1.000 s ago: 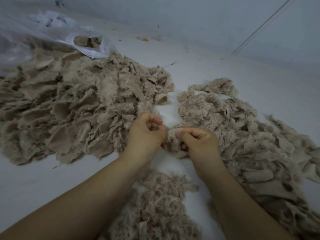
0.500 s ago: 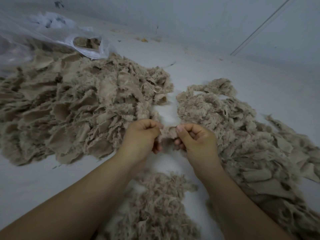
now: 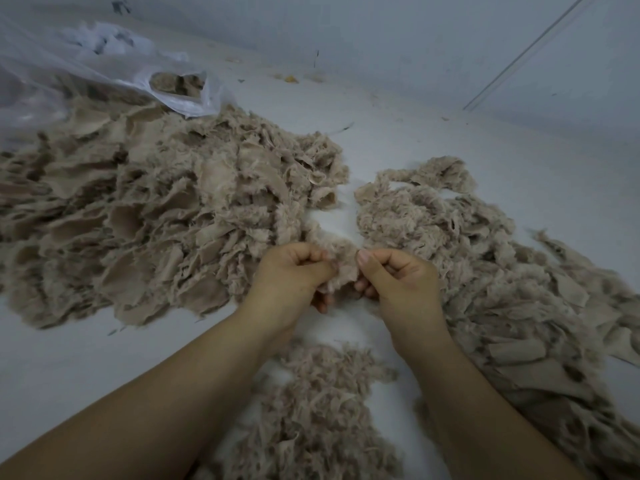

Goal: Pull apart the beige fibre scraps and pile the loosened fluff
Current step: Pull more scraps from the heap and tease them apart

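Head view: my left hand (image 3: 294,271) and right hand (image 3: 398,275) each pinch an opposite edge of one beige fibre scrap (image 3: 343,268), held above the floor between the heaps; looks light, limp, loosely matted, so I'd grip close in and tease.

Beige fibre scrap (image 3: 341,268), frayed, pinched between fists

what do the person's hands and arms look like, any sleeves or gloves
Both arms are bare from the frame's bottom edge up, with no sleeves in view. The left hand and right hand wear no gloves, rings, watch or bands. The visible right thumbnail is short and unpainted.
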